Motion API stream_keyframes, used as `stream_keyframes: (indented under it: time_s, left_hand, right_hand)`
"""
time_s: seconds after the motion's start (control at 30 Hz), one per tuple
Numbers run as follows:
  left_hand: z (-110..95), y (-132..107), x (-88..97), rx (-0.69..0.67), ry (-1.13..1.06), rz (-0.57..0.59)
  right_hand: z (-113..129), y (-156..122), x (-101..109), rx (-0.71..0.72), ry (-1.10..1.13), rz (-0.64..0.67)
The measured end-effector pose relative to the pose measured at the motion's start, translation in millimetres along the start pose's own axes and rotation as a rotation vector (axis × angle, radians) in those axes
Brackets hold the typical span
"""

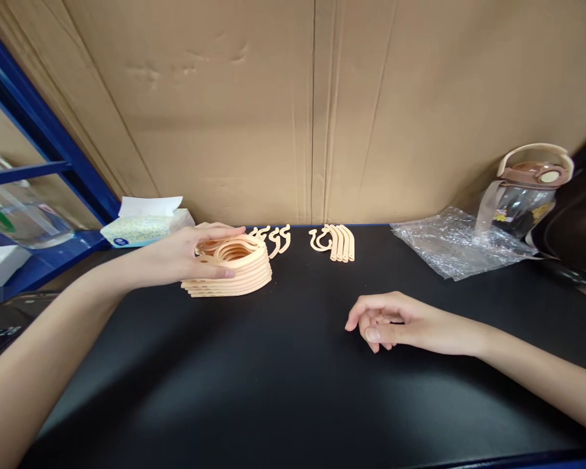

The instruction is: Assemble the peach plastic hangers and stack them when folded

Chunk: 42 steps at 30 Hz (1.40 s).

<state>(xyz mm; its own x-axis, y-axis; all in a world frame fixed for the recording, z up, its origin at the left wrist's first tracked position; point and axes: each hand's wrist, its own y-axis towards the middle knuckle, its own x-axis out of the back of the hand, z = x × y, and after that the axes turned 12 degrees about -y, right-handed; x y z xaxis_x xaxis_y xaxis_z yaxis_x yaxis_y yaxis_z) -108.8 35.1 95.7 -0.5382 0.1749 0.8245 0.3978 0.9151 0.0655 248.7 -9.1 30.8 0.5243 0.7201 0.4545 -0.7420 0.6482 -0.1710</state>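
Peach-coloured plastic makes up the tall, neat stack of flat, curved pieces with rounded ends, which sits at about eleven o'clock from the middle of the smooth black table top. The left hand wraps its left end, pinching the upper part with the thumb on the near side and the fingers on the far side. How hard it squeezes, I cannot tell. The right hand is at three o'clock, over the table, with its fingers loosely curled and nothing to be seen in it.

The work looks only part done to me. The big pieces are piled up, one on top of another. The small ones are sorted into groups but lie loose. A bunch of thin, peach, bendy hook shapes is at twelve o'clock, just behind the stack; I cannot tell if any touch it. More hooks and a row of bent peach strips lie a bit past twelve, near the far edge, well apart from the stack. No small piece looks joined to a big one, so all that sorting out seems left.

A crinkly clear plastic bag lies at two o'clock.
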Motion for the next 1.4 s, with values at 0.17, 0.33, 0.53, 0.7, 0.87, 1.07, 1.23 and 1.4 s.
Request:
stream_keyframes:
  time_s: [0.17,0.33,0.53,0.7,0.87,1.07,1.23,1.4]
  left_hand:
    - [-1,1,-4.2,-0.030,-0.023,-0.007]
    - [1,-1,-4.5,-0.045,0.017,-0.015]
    - [5,-2,-5.4,-0.052,0.004,0.017]
    - [11,-1,-8.0,-0.059,0.051,-0.013]
    - [17,2,-6.4,-0.134,0.135,-0.087]
    - [-19,3,-29.0,-0.402,0.272,-0.448]
    - [-52,-8,-85.6,-0.582,0.245,-0.223]
    - [-53,-10,-121.7,-0.546,0.109,0.141]
  right_hand:
    - [1,-1,0,0.006,-0.010,0.008]
    - [0,-2,0,0.013,-0.022,0.012]
    - [0,-1,0,0.018,-0.038,0.013]
    - [1,-1,0,0.010,-0.047,0.014]
    - [0,-1,1,0.015,-0.058,0.018]
    - [-1,-1,1,0.024,-0.070,0.016]
    - [-1,1,0,0.023,-0.050,0.002]
    - [-2,1,0,0.015,-0.055,-0.010]
